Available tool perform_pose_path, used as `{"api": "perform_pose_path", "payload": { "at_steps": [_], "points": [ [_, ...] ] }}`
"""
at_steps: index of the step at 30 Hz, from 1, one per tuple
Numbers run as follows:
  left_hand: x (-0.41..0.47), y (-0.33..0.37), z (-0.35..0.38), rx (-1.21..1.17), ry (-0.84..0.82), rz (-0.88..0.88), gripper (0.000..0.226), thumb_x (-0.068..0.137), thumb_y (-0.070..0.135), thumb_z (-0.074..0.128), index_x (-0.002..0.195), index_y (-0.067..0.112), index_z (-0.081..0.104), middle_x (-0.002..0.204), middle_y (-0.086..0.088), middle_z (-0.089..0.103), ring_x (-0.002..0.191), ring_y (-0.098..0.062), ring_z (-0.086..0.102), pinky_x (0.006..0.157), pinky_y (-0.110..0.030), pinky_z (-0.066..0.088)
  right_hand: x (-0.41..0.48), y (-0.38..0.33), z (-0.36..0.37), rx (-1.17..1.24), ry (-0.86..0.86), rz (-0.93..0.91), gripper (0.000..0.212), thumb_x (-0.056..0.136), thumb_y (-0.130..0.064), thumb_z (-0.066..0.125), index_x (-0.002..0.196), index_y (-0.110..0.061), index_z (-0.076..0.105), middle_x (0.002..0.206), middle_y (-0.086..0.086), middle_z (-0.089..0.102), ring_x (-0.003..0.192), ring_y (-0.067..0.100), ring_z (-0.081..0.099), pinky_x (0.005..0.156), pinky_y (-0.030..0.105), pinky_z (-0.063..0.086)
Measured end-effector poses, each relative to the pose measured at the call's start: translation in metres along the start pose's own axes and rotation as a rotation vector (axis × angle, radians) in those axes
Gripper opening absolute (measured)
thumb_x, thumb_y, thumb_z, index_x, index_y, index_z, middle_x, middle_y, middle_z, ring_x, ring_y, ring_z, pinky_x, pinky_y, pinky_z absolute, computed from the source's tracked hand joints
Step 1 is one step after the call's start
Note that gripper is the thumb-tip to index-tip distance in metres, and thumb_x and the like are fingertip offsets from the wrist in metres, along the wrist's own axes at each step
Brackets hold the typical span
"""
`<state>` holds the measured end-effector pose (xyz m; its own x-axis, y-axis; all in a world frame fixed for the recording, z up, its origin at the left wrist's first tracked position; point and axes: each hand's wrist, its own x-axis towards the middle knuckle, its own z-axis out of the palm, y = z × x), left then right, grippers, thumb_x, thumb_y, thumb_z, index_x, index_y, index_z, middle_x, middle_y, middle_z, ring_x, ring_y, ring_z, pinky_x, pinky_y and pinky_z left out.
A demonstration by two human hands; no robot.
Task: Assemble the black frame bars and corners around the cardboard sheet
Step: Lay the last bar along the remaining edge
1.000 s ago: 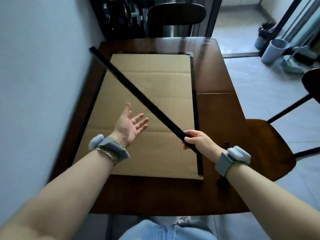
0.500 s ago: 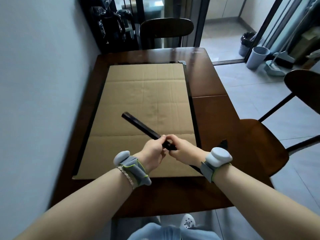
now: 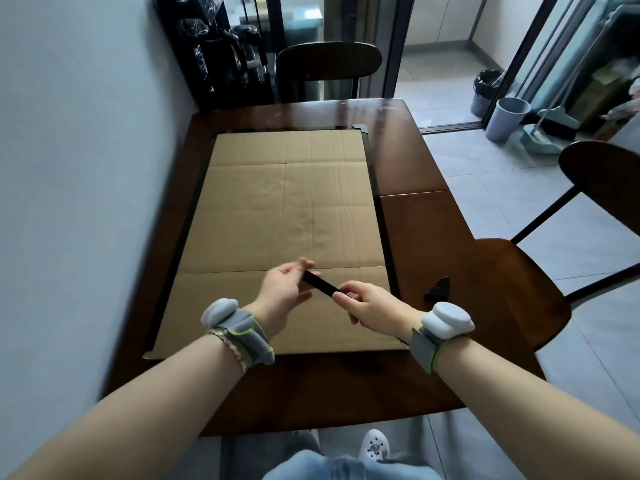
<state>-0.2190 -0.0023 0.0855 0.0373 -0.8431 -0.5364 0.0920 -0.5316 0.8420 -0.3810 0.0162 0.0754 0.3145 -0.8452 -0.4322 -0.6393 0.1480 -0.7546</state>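
- Frame bar [image 3: 320,286], lower centre of the frame, is gripped at its ends by left hand [image 3: 282,294] and right hand [image 3: 369,304], probably for alignment.
- Cardboard sheet [image 3: 287,216] is kept flat on the table [image 3: 422,216].

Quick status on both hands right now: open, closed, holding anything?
Left hand: closed on the far end of the black frame bar, above the cardboard sheet.
Right hand: closed on the bar's near end.

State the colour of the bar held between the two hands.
Black: the bar, gripped by the left hand and right hand, shows best in the head view.
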Motion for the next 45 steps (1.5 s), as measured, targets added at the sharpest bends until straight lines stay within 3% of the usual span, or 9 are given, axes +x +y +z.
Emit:
{"api": "perform_pose_path", "payload": {
  "at_steps": [4, 11, 18, 24, 30, 36, 38, 41, 45],
  "points": [
    [-0.01, -0.011, 0.018, 0.102, -0.217, 0.014, 0.018, 0.1, 0.021, 0.042, 0.103, 0.018, 0.059, 0.091, 0.003, 0.064, 0.081, -0.009, 0.06, 0.073, -0.023, 0.047, 0.002, -0.003, 0.0, 0.214, 0.006, 0.028, 0.017, 0.097, -0.036, 0.042, 0.097, -0.024, 0.055, 0.065, -0.002, 0.051, 0.045, 0.009, 0.039, 0.037, 0.017, 0.03],
    [-0.003, -0.013, 0.012, 0.111, -0.177, 0.219, 0.01, 0.089, 0.004, 0.06, 0.081, 0.006, 0.066, 0.061, 0.004, 0.071, 0.059, -0.005, 0.069, 0.062, -0.02, 0.055, -0.004, -0.001, -0.016, 0.388, 0.01, 0.109, 0.023, 0.097, -0.033, 0.044, 0.083, -0.018, 0.053, 0.061, 0.0, 0.046, 0.036, 0.005, 0.035, 0.038, 0.018, 0.024],
    [0.0, -0.026, 0.008, 0.569, -0.275, 0.574, 0.02, 0.081, 0.0, 0.068, 0.072, 0.018, 0.066, 0.073, 0.007, 0.063, 0.06, -0.003, 0.062, 0.064, -0.018, 0.048, -0.016, 0.007, -0.018, 0.398, -0.018, 0.111, 0.019, 0.092, -0.027, 0.054, 0.084, -0.012, 0.062, 0.066, -0.001, 0.055, 0.05, 0.01, 0.045, 0.046, 0.022, 0.032],
    [-0.003, -0.036, 0.022, 0.668, -0.276, 0.844, 0.027, 0.08, 0.029, 0.063, 0.081, 0.003, 0.071, 0.077, 0.014, 0.057, 0.061, -0.005, 0.054, 0.061, -0.013, 0.043, -0.028, 0.014, -0.019, 0.596, 0.038, 0.083, 0.022, 0.092, -0.025, 0.055, 0.078, -0.013, 0.067, 0.067, -0.002, 0.058, 0.061, 0.007, 0.051, 0.053, 0.022, 0.037],
    [-0.003, -0.056, 0.036, 0.699, -0.259, 0.79, 0.021, 0.082, 0.024, 0.063, 0.083, 0.004, 0.071, 0.075, 0.018, 0.055, 0.058, 0.001, 0.056, 0.062, -0.007, 0.041, -0.039, 0.035, -0.014, 0.548, 0.175, 0.106, 0.016, 0.088, -0.028, 0.062, 0.082, -0.014, 0.069, 0.067, -0.002, 0.058, 0.059, 0.006, 0.049, 0.05, 0.018, 0.039],
    [-0.012, -0.095, 0.063, 0.694, -0.321, 0.425, 0.012, 0.083, 0.009, 0.068, 0.077, 0.019, 0.069, 0.071, 0.01, 0.062, 0.06, 0.003, 0.058, 0.067, -0.019, 0.047, -0.053, 0.091, -0.001, 0.344, 0.242, 0.138, 0.023, 0.084, -0.029, 0.067, 0.092, -0.009, 0.074, 0.075, -0.003, 0.067, 0.065, 0.001, 0.059, 0.059, 0.014, 0.046],
    [-0.011, -0.106, 0.069, 0.891, -0.257, 0.345, 0.005, 0.083, 0.017, 0.068, 0.081, 0.018, 0.073, 0.078, 0.004, 0.068, 0.073, -0.004, 0.061, 0.072, -0.024, 0.049, -0.056, 0.11, -0.002, 0.261, 0.259, 0.2, 0.023, 0.082, -0.032, 0.069, 0.088, -0.011, 0.075, 0.078, 0.001, 0.07, 0.071, 0.006, 0.061, 0.069, 0.023, 0.047],
    [-0.001, -0.121, 0.074, 1.389, -0.231, 0.614, 0.012, 0.061, 0.017, 0.068, 0.073, 0.016, 0.072, 0.078, 0.001, 0.068, 0.077, -0.022, 0.067, 0.062, -0.029, 0.05, -0.063, 0.137, -0.011, 0.123, 0.269, 0.292, 0.028, 0.081, -0.04, 0.068, 0.087, -0.014, 0.076, 0.082, 0.0, 0.071, 0.078, 0.01, 0.062, 0.072, 0.024, 0.046],
    [0.019, -0.13, 0.082, 1.826, -0.283, 0.667, 0.07, 0.037, 0.016, 0.084, 0.106, 0.011, 0.072, 0.112, -0.013, 0.069, 0.103, -0.028, 0.068, 0.078, -0.031, 0.054, -0.066, 0.16, -0.02, 0.086, 0.245, 0.36, 0.031, 0.08, -0.042, 0.067, 0.089, -0.013, 0.075, 0.084, 0.001, 0.07, 0.081, 0.012, 0.062, 0.073, 0.024, 0.046]
  ]
}}
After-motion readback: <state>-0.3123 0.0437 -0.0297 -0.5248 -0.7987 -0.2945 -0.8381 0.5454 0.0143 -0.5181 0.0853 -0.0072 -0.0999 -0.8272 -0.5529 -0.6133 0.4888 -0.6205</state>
